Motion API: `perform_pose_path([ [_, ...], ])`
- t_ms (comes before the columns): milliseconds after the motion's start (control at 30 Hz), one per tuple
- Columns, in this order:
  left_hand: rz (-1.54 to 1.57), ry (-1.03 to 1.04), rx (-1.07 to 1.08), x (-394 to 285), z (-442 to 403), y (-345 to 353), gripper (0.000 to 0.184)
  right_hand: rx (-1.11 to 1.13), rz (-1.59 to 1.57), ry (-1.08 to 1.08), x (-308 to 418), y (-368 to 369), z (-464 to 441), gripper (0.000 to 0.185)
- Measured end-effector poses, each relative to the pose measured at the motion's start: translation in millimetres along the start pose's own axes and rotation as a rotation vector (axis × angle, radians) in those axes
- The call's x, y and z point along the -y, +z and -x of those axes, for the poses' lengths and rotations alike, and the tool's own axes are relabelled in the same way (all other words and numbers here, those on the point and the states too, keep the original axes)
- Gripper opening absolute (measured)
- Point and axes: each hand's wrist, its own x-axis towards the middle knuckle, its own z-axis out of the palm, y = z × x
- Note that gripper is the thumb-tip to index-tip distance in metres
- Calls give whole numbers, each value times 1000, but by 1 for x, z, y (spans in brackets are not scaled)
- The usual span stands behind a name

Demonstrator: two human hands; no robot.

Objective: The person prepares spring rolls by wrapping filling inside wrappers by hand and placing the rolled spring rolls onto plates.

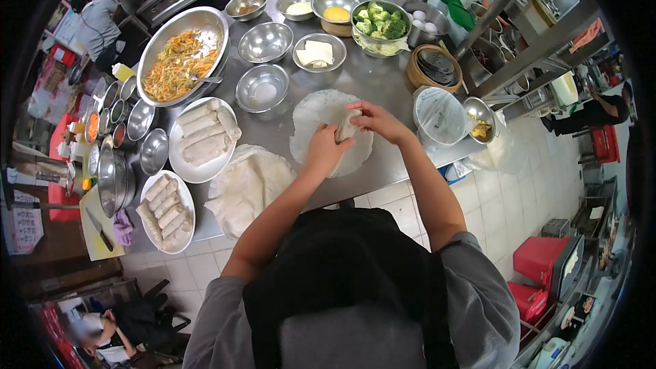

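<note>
Probably light and soft, the pale roll point(349, 126) is over the round wrapper sheet point(311, 119); whether it rests there or is lifted cannot be told. Its thin skin would likely tear under a hard pinch, so a loose hold at both ends seems safest. The left hand point(327, 145) grasps the near end, the right hand point(380, 123) the far end. Beyond lie loose wrappers point(249, 181) and an oval plate point(179, 165) on the steel table point(393, 85).

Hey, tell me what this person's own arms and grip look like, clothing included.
The left grip and right grip are ungloved. Both forearms are bare, with no watch visible. Loose, short grey fabric sleeves sit above them, beside black fabric straps.
</note>
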Motion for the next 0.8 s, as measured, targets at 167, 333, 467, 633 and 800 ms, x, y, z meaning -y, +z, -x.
perform_pose_path([
  [167,-80,129,-341,43,-6,36,55,-59,254,-75,-34,-14,-44,46],
  [333,-244,-129,-505,77,57,-1,50,-404,653,-189,-49,-27,-50,40],
  [467,-339,-230,-463,78,81,-4,41,-647,727,-98,-60,-18,-48,29],
  [633,-324,-90,-442,90,72,14,30,-577,674,-35,-56,-13,-45,22],
  [800,116,-178,-471,90,63,27,21,-559,561,-96,-57,-15,-35,20],
])
